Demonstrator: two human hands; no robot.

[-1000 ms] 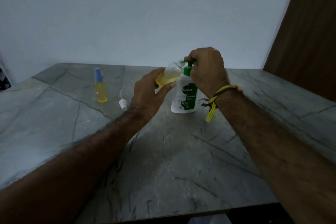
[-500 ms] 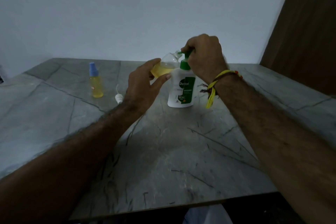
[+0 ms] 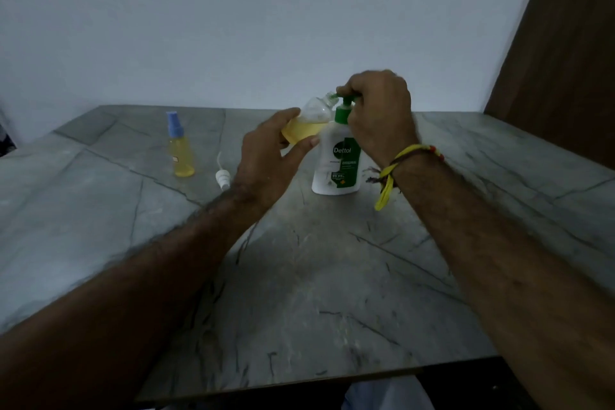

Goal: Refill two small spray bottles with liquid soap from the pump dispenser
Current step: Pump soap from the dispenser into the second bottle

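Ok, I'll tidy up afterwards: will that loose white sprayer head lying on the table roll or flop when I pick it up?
The sprayer head lies on its side, so its round collar may roll if nudged. Its thin dip tube curves, so it probably flexes and may drip. It looks small and light, easily pinched off the table.

Both forearms are bare and hairy, no sleeves. The right wrist wears a yellow thread band [image 3: 396, 166] with red beads and dark strands.

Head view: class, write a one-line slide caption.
Left hand tilts open spray bottle to the dispenser spout; right hand on pump.
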